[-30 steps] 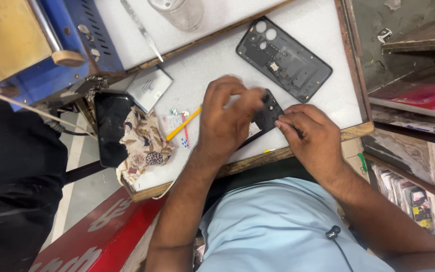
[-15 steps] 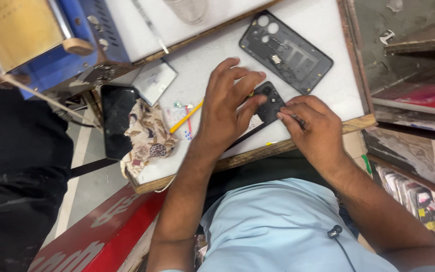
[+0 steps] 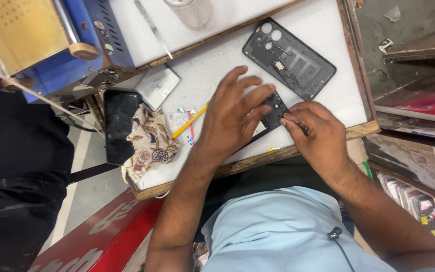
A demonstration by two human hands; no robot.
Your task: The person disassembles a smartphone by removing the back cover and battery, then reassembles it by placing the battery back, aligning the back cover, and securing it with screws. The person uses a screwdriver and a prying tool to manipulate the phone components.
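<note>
Lying near the front edge of the white worktop, a small black phone part is being steadied under the left hand, fingers spread, and pinched by the right hand. Beyond, a black phone frame is lying.

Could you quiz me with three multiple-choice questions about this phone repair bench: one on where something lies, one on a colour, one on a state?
1. Where does the detached dark grey phone back frame lie?
A. beyond the hands
B. on the floor
C. on the lap

2. What colour is the thin pencil-like stick?
A. green
B. yellow
C. white

3. How is the left hand?
A. fisted
B. in a pocket
C. fingers spread on the dark phone part

A: it rests farther up the white table. B: plainly yellow. C: fingers splayed.
</note>
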